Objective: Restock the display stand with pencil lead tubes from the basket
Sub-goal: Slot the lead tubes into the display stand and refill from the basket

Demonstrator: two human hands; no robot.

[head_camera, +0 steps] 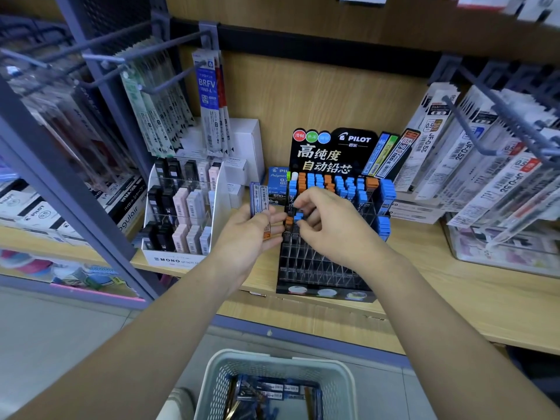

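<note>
Filling the display stand (pixel 321 268)

My right hand (pixel 330 225) pinches one blue-capped tube (pixel 298 216) over its open cells; my left hand (pixel 248 234) grips spare tubes (pixel 260 201) close by, ready to feed; more lie in the basket (pixel 218 377).

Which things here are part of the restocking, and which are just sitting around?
In the job: Pilot display stand, basket with spare tubes, lead tubes in the left hand, blue-capped tube pinched by the right hand.
Just there: MONO lead rack, hanging BRFV refills, JF-0.5 refill packs, white box.
</note>
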